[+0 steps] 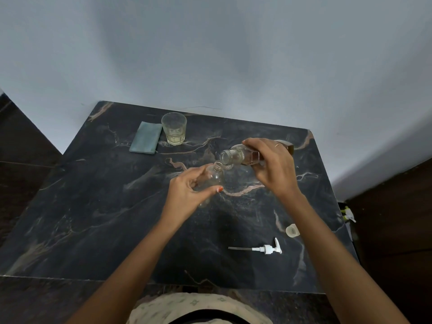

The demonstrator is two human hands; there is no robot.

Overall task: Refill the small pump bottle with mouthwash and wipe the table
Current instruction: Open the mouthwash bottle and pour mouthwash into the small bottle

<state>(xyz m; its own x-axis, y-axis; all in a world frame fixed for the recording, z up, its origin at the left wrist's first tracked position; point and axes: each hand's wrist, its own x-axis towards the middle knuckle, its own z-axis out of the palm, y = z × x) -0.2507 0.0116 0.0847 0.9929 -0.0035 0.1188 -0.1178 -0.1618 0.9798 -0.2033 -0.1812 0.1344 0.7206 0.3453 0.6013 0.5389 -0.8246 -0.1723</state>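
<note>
My left hand (187,192) grips the small clear pump bottle (214,175), tilted with its open mouth toward the right. My right hand (271,167) holds the larger mouthwash bottle (236,155) tipped on its side, its open neck just above the small bottle's mouth; amber liquid shows at its far end. The white pump head (268,249) with its tube lies on the dark marble table (117,218) near the front right. A pale round cap (292,230) lies next to my right forearm. A folded grey-green cloth (146,140) lies at the back left.
A glass tumbler (174,128) with a little pale liquid stands beside the cloth at the back. The table meets a pale wall behind. A spray bottle top (349,215) shows past the table's right edge, by dark cabinets.
</note>
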